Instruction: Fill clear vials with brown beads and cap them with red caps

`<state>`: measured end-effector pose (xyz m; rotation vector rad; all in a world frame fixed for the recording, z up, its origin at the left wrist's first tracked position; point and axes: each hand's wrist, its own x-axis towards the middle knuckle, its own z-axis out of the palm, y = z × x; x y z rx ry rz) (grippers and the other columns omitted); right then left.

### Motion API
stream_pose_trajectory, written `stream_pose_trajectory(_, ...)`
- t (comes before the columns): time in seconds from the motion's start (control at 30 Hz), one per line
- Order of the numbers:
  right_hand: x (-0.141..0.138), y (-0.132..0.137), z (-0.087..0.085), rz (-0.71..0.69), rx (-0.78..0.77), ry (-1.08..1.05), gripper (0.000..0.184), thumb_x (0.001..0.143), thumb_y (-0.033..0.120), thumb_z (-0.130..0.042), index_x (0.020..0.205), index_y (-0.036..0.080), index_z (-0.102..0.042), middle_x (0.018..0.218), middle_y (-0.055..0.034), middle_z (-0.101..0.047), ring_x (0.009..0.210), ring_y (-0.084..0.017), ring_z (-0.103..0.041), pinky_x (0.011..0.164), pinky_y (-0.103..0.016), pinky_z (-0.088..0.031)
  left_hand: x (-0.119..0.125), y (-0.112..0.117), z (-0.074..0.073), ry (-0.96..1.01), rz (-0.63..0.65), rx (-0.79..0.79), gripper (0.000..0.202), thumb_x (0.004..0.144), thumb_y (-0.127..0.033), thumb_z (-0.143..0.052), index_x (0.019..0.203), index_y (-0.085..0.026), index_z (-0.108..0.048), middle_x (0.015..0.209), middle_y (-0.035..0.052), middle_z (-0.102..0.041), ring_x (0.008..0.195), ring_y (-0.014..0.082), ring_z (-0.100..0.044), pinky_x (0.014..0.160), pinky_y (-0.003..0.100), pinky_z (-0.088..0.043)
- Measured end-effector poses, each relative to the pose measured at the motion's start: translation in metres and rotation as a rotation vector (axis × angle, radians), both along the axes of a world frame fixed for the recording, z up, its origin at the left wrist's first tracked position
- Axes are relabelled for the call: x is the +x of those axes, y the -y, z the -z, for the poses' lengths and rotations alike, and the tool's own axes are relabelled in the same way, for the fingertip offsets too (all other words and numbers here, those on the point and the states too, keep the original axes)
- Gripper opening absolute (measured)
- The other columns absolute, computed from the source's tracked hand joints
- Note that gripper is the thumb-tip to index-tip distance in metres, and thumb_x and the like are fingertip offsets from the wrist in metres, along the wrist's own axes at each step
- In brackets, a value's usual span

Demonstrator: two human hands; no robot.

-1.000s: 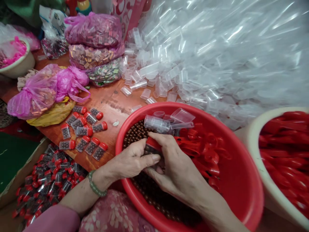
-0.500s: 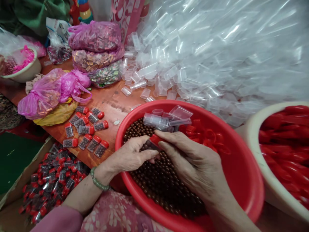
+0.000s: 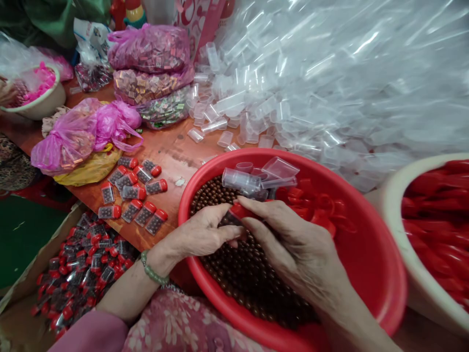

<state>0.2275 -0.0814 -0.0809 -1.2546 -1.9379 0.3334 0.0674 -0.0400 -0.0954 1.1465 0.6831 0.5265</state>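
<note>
Over a red basin (image 3: 381,298), my left hand (image 3: 205,232) grips the clear body of a small red-capped container (image 3: 240,214), partly hidden by fingers. My right hand (image 3: 289,239) pinches its red cap end between thumb and fingers. Beneath both hands lie many dark brown balls (image 3: 249,278). Clear plastic tubes (image 3: 242,180) rest at the basin's far side, beside loose red caps (image 3: 318,208). To the left, several filled red-capped containers (image 3: 134,210) lie on the table.
A box (image 3: 44,254) of filled containers sits low at left. Pink bags (image 3: 150,49) of small pieces stand behind. Clear tubes (image 3: 293,98) are heaped at the back. A cream tub (image 3: 394,205) of red parts stands right. Another person's hand (image 3: 7,93) is at far left.
The view has shifted slightly, so the surroundings sit a little further right. Both hands still hold the container in nearly the same pose.
</note>
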Motion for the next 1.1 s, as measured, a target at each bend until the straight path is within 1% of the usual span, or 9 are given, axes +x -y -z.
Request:
stream_pose_trajectory(0.13,-0.003,0.000,0.012,-0.033,0.040,0.169,0.079,0.082,0.054,-0.064,0.145,0.016,-0.035,0.121,-0.0182,-0.061,0.106,-0.031,-0.061,0.082,-0.046,-0.056,-0.001,-0.002,-0.003,0.088,-0.046,-0.149,0.028,0.078,-0.036,-0.068,0.083,-0.013,-0.054,0.074,-0.0011,-0.055,0.063,0.0076,-0.051,0.062,0.022,-0.041)
stream_pose_trajectory(0.2,-0.006,0.000,0.019,-0.003,0.094,0.209,0.086,0.082,0.053,-0.065,0.148,0.014,-0.027,0.124,-0.0208,-0.058,0.110,-0.034,-0.059,0.084,-0.049,-0.054,-0.001,-0.001,-0.004,0.137,-0.050,-0.258,0.040,0.071,-0.045,-0.075,0.086,-0.013,-0.055,0.075,-0.0004,-0.057,0.064,0.0081,-0.054,0.062,0.022,-0.044)
stream_pose_trajectory(0.37,-0.009,-0.001,0.026,0.085,0.221,0.275,0.068,0.082,0.034,-0.062,0.140,0.011,-0.035,0.108,-0.0182,-0.062,0.096,-0.031,-0.063,0.077,-0.047,-0.054,0.002,0.003,0.000,0.204,-0.054,-0.364,0.052,0.068,-0.060,-0.075,0.081,-0.012,-0.059,0.069,0.0010,-0.062,0.062,0.0094,-0.059,0.064,0.022,-0.048)
stream_pose_trajectory(0.47,-0.009,-0.002,0.023,0.076,0.270,0.316,0.061,0.079,0.033,-0.062,0.132,0.010,-0.041,0.101,-0.0161,-0.064,0.089,-0.029,-0.064,0.075,-0.045,-0.053,0.006,0.003,0.001,0.130,-0.058,-0.400,0.070,0.081,-0.075,-0.045,0.073,-0.009,-0.064,0.058,0.0042,-0.062,0.053,0.0110,-0.058,0.060,0.024,-0.049)
stream_pose_trajectory(0.53,-0.010,-0.003,0.022,0.058,0.310,0.336,0.057,0.079,0.031,-0.061,0.128,0.009,-0.043,0.099,-0.0164,-0.065,0.088,-0.028,-0.064,0.075,-0.044,-0.052,0.010,0.002,-0.002,0.084,-0.074,-0.433,0.081,0.090,-0.073,-0.023,0.077,-0.007,-0.068,0.056,0.0059,-0.062,0.047,0.0108,-0.054,0.056,0.025,-0.048)
stream_pose_trajectory(0.6,-0.012,-0.004,0.022,0.046,0.331,0.359,0.054,0.079,0.028,-0.061,0.126,0.008,-0.044,0.097,-0.0168,-0.066,0.087,-0.027,-0.064,0.075,-0.043,-0.051,0.012,0.001,-0.005,0.048,-0.107,-0.452,0.083,0.094,-0.066,-0.014,0.087,-0.005,-0.070,0.057,0.0062,-0.064,0.043,0.0104,-0.051,0.051,0.024,-0.045)
stream_pose_trajectory(0.73,-0.016,-0.005,0.022,0.053,0.334,0.421,0.050,0.080,0.026,-0.058,0.124,0.007,-0.046,0.093,-0.0158,-0.068,0.082,-0.026,-0.064,0.075,-0.041,-0.049,0.015,0.000,-0.008,-0.042,-0.173,-0.479,0.074,0.095,-0.063,-0.026,0.083,-0.005,-0.071,0.049,0.0037,-0.060,0.040,0.0099,-0.051,0.048,0.021,-0.045)
stream_pose_trajectory(0.87,-0.018,-0.005,0.023,0.051,0.331,0.465,0.050,0.081,0.024,-0.055,0.126,0.005,-0.045,0.097,-0.0173,-0.069,0.083,-0.026,-0.064,0.075,-0.040,-0.048,0.014,0.000,-0.006,-0.043,-0.262,-0.479,0.055,0.096,-0.048,-0.037,0.074,-0.008,-0.069,0.046,0.0013,-0.057,0.041,0.0104,-0.051,0.045,0.021,-0.045)
stream_pose_trajectory(1.1,-0.027,-0.002,0.017,-0.017,0.311,0.433,0.051,0.083,0.021,-0.052,0.130,0.004,-0.043,0.100,-0.0198,-0.068,0.085,-0.027,-0.065,0.077,-0.043,-0.050,0.013,0.010,-0.006,-0.055,-0.384,-0.330,0.051,0.098,-0.042,-0.032,0.071,-0.014,-0.066,0.046,-0.0006,-0.055,0.039,0.0109,-0.050,0.041,0.022,-0.040)
